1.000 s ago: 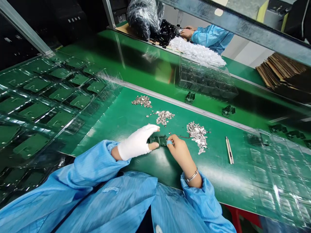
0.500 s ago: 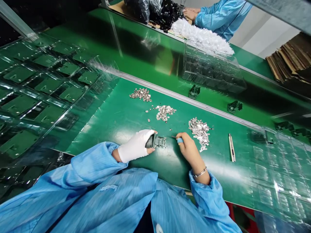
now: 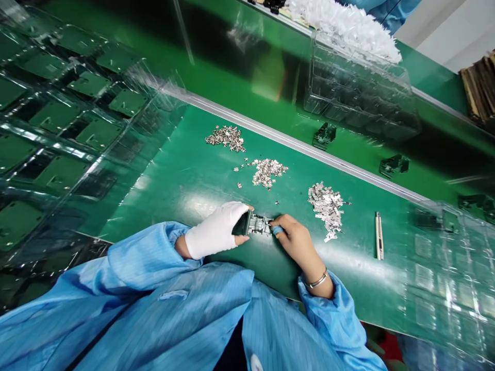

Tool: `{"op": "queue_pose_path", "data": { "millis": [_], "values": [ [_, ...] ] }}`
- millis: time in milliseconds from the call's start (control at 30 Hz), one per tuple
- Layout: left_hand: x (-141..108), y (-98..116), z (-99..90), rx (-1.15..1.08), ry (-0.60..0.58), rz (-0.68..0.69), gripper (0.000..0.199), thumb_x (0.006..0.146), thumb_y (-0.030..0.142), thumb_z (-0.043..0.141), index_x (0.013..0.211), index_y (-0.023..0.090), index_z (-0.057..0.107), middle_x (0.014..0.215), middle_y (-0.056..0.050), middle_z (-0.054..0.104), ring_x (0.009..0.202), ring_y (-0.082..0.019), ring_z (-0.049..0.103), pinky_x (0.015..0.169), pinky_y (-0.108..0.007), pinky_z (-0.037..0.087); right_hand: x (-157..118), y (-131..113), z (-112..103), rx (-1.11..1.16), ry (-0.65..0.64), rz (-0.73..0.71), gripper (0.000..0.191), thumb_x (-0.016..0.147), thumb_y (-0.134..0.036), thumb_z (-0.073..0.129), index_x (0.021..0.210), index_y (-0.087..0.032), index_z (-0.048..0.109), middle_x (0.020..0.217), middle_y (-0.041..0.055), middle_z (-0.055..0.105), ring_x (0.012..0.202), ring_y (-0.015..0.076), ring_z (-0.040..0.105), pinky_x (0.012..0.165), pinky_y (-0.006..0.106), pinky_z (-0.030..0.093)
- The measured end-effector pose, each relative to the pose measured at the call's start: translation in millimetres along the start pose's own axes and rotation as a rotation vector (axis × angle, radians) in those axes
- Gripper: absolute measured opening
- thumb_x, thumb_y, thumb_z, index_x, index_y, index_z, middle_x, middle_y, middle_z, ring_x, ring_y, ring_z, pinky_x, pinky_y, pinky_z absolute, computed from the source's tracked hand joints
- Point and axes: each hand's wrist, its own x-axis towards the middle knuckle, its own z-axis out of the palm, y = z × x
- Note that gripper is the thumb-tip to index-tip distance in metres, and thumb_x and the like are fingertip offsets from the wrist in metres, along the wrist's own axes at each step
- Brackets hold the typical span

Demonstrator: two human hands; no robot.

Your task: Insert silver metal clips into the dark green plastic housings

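Right fingers at the green housing

Our gloved left hand grips the green housing low over the green work surface, and our right hand pinches at its open end; we can't tell what's between those fingertips. Beyond lie three piles of metal parts, and to our right, a utility knife.

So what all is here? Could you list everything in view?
Bench: one, green, centre
Metal-part piles: three, silvery, mid-bench
Slim cutter: one, pale, right of piles
Held housing: one, dark green, left hand
Loose housings: at least three, dark, beyond bench and right
Trays: several, clear, left, right, back
White heap: one, top
Brown stack: one, right edge
Co-worker's sleeve: one, blue, top
Left hand: one, white covering, centre
Right hand: one, blue finger cover, by held housing
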Motion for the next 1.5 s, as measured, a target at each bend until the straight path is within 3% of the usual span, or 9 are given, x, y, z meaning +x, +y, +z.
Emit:
{"op": "queue_pose_path", "data": {
  "millis": [167, 500, 700, 867, 1000, 1133, 1267, 1367, 1500],
  "values": [
    [0.5, -0.7, 0.1, 0.021, -0.009, 0.002, 0.059, 0.068, 0.022, 0.068, 0.122, 0.018, 0.044, 0.122, -0.011, 0.055, 0.115, -0.027, 0.052, 0.1, -0.044, 0.043, -5.7, 5.8, -1.7, 0.011, -0.045, -0.108, 0.03, 0.077, -0.002, 0.046, 0.097, -0.021, 0.06, 0.096, 0.0039, 0.061, 0.095, 0.018, 0.056, 0.08, 0.027, 0.044],
    [1.3, -0.2, -1.9, 0.012, -0.023, 0.003, 0.058, 0.069, 0.022, 0.068, 0.121, 0.016, 0.045, 0.122, -0.011, 0.055, 0.115, -0.026, 0.052, 0.101, -0.042, 0.043, -7.5, -1.6, 2.3, -0.061, -0.061, -0.046, 0.03, 0.076, -0.003, 0.045, 0.096, -0.02, 0.059, 0.09, 0.0045, 0.059, 0.086, 0.0181, 0.055, 0.069, 0.027, 0.042],
    [-0.7, -0.7, 1.5, -0.093, 0.067, 0.04, 0.056, 0.075, 0.025, 0.066, 0.125, 0.019, 0.042, 0.125, -0.01, 0.054, 0.117, -0.023, 0.052, 0.104, -0.039, 0.042, -4.3, 5.5, 0.0, 0.024, 0.196, -0.061, 0.025, 0.083, -0.016, 0.05, 0.103, -0.021, 0.063, 0.112, 0.0074, 0.059, 0.107, 0.0236, 0.051, 0.097, 0.043, 0.035],
    [-3.6, -1.7, 2.9, -0.198, 0.12, 0.179, 0.06, 0.078, 0.039, 0.062, 0.128, 0.018, 0.036, 0.136, -0.015, 0.045, 0.126, -0.025, 0.045, 0.108, -0.043, 0.039, 3.4, -11.9, 1.1, 0.313, 0.325, -0.095, 0.012, 0.087, -0.023, 0.049, 0.085, -0.019, 0.06, 0.09, 0.0054, 0.063, 0.087, 0.0177, 0.058, 0.09, 0.038, 0.042],
    [-2.3, -0.6, 3.2, -0.056, 0.167, 0.214, 0.074, 0.078, 0.046, 0.06, 0.136, 0.015, 0.028, 0.14, -0.017, 0.04, 0.129, -0.029, 0.04, 0.108, -0.047, 0.037, 0.6, -34.1, 5.6, -0.001, 0.41, -0.29, 0.008, 0.085, -0.022, 0.054, 0.091, -0.02, 0.058, 0.094, 0.0044, 0.064, 0.095, 0.0197, 0.055, 0.108, 0.046, 0.023],
    [3.9, 2.3, 7.1, 0.139, 0.144, 0.196, 0.059, 0.081, 0.036, 0.057, 0.132, 0.014, 0.037, 0.133, -0.016, 0.048, 0.123, -0.029, 0.046, 0.104, -0.045, 0.04, -4.9, -30.0, 2.3, -0.164, 0.332, -0.461, 0.018, 0.084, -0.017, 0.053, 0.102, -0.02, 0.057, 0.103, 0.0033, 0.063, 0.102, 0.0194, 0.053, 0.111, 0.045, 0.015],
    [7.0, 2.2, 6.5, 0.172, 0.088, 0.2, 0.058, 0.079, 0.041, 0.06, 0.128, 0.014, 0.043, 0.13, -0.014, 0.05, 0.12, -0.028, 0.048, 0.102, -0.043, 0.043, -17.8, 18.7, -22.2, -0.234, 0.48, -0.086, 0.018, 0.082, -0.011, 0.05, 0.095, -0.018, 0.061, 0.1, 0.0064, 0.062, 0.099, 0.021, 0.052, 0.093, 0.038, 0.035],
    [6.5, 2.0, 4.7, 0.172, 0.072, 0.204, 0.059, 0.08, 0.042, 0.06, 0.128, 0.013, 0.043, 0.132, -0.014, 0.049, 0.122, -0.028, 0.047, 0.102, -0.043, 0.042, -26.3, 54.3, -36.7, -0.456, 0.476, 0.248, 0.019, 0.08, -0.009, 0.05, 0.091, -0.016, 0.063, 0.097, 0.0097, 0.059, 0.092, 0.0241, 0.049, 0.081, 0.036, 0.036],
    [4.2, 2.2, 0.7, 0.12, 0.142, 0.24, 0.066, 0.08, 0.048, 0.058, 0.133, 0.013, 0.038, 0.136, -0.015, 0.046, 0.126, -0.028, 0.044, 0.106, -0.043, 0.039, -27.1, 68.3, -37.3, -0.595, 0.421, 0.328, 0.016, 0.081, -0.011, 0.05, 0.09, -0.016, 0.062, 0.094, 0.0095, 0.058, 0.086, 0.024, 0.046, 0.076, 0.034, 0.032]
  ]
}}
